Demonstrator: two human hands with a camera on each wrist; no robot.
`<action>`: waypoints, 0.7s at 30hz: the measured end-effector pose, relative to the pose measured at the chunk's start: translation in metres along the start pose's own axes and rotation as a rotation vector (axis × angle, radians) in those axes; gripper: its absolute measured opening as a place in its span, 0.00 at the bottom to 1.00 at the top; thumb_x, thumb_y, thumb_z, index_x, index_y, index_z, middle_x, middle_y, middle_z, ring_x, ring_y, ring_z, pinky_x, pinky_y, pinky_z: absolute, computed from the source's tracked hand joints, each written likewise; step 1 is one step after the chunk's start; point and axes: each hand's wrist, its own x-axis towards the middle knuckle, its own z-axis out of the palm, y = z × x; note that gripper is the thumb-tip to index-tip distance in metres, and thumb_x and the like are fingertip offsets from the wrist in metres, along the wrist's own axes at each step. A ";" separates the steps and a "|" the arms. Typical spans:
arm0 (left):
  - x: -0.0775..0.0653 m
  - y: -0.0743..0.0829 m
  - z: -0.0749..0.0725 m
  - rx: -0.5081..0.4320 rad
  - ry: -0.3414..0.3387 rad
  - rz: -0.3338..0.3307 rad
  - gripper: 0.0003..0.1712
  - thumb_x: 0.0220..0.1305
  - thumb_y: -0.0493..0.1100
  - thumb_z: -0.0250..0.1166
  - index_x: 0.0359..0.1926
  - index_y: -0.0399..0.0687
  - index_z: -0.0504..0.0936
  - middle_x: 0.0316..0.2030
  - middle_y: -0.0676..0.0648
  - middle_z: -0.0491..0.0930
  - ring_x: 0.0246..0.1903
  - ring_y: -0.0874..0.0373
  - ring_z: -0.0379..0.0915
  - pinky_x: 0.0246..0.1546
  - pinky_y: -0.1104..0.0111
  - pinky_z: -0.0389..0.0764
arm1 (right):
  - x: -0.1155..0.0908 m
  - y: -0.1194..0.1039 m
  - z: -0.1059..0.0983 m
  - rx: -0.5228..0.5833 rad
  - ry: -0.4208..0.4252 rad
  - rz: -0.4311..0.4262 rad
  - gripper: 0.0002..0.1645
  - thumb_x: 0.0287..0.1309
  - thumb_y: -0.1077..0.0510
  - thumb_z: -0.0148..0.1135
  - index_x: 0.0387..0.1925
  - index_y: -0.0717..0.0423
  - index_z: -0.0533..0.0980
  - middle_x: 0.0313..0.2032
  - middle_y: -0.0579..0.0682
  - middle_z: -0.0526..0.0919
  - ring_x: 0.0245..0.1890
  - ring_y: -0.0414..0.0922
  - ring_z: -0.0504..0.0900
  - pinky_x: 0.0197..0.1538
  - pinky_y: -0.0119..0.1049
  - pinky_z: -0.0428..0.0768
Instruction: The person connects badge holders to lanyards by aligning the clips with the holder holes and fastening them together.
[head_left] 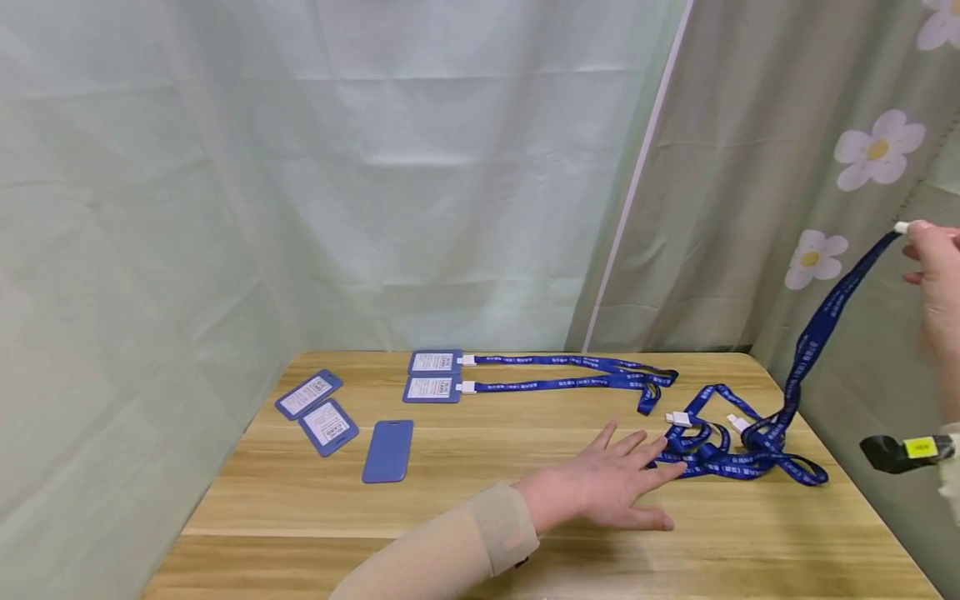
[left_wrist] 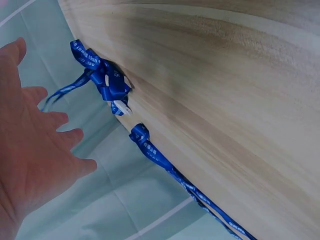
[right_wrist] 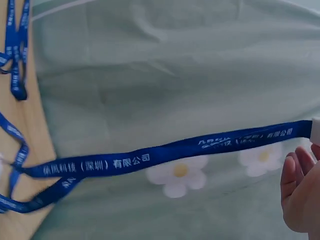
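At the right of the head view my right hand is raised, pinching the white clip of a blue lanyard. Its strap slants down into a pile of blue lanyards at the table's right side. In the right wrist view the printed strap runs taut across to my right hand. My left hand is spread, palm down, with fingertips at the left edge of the pile. In the left wrist view the left hand holds nothing. Two more white clips show in the pile.
Two blue card holders with lanyards attached lie straight at the table's back. Farther left are two labelled card holders and one plain blue holder. Curtains hang behind and beside the wooden table.
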 end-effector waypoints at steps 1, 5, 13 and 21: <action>-0.001 0.000 0.001 0.001 0.001 0.001 0.44 0.68 0.81 0.33 0.79 0.83 0.30 0.80 0.61 0.27 0.80 0.56 0.29 0.75 0.48 0.27 | -0.003 0.003 0.000 0.040 -0.008 0.032 0.06 0.69 0.56 0.63 0.33 0.41 0.77 0.31 0.31 0.81 0.34 0.28 0.78 0.31 0.14 0.71; -0.002 0.000 0.004 0.011 0.006 0.003 0.44 0.68 0.81 0.33 0.80 0.81 0.32 0.80 0.60 0.28 0.80 0.56 0.30 0.75 0.48 0.29 | -0.015 0.018 -0.001 0.059 -0.033 0.106 0.08 0.66 0.57 0.65 0.39 0.44 0.73 0.29 0.31 0.84 0.29 0.27 0.81 0.30 0.15 0.73; -0.002 0.001 0.009 0.018 0.000 0.004 0.45 0.69 0.81 0.33 0.80 0.80 0.33 0.82 0.58 0.33 0.80 0.55 0.33 0.76 0.47 0.33 | -0.033 0.071 0.001 -0.348 -0.383 0.023 0.08 0.68 0.49 0.63 0.42 0.47 0.77 0.32 0.28 0.81 0.33 0.30 0.76 0.34 0.20 0.73; -0.001 0.000 0.019 0.023 -0.011 -0.005 0.45 0.69 0.81 0.34 0.81 0.79 0.37 0.82 0.58 0.37 0.80 0.54 0.35 0.76 0.47 0.37 | -0.081 0.145 0.029 -0.822 -0.945 -0.242 0.35 0.68 0.35 0.62 0.53 0.63 0.80 0.43 0.58 0.85 0.40 0.53 0.82 0.39 0.49 0.81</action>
